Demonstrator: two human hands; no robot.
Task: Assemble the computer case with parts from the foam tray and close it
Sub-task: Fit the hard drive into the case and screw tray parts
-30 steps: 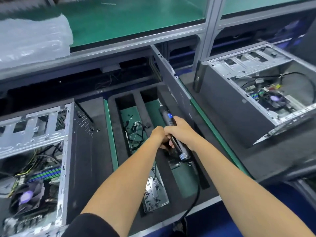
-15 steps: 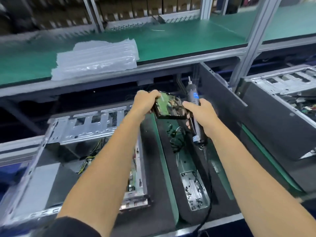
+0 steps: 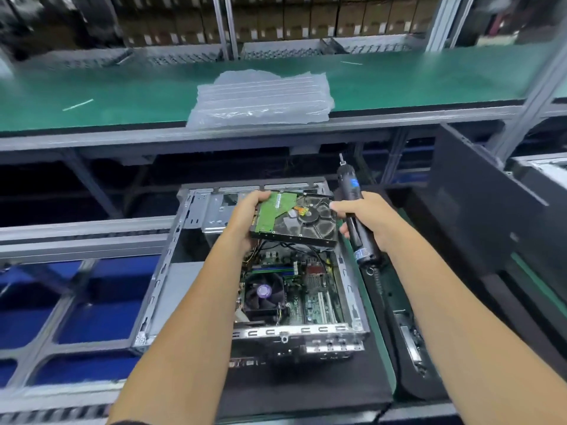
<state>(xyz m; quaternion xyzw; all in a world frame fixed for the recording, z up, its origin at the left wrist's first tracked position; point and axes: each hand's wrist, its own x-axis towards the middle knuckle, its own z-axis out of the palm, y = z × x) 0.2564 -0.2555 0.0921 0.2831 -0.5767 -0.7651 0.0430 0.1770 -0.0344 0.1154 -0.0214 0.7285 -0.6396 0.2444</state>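
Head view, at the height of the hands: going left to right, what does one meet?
Left hand → hard drive → right hand gripping the electric screwdriver → black side panel standing on edge.

Hands lifted hard drive point(image 3: 296, 217) from foam tray point(image 3: 408, 357), now above open computer case point(image 3: 190, 237).

A hard drive point(image 3: 296, 220), circuit side up with a green board and dark metal body, is held roughly level between the left hand point(image 3: 247, 217) and the right hand point(image 3: 365, 217). Below both hands lies the open computer case point(image 3: 171, 256), a silver metal frame showing its motherboard and round fan. The black foam tray point(image 3: 383, 302) sits below the right hand.
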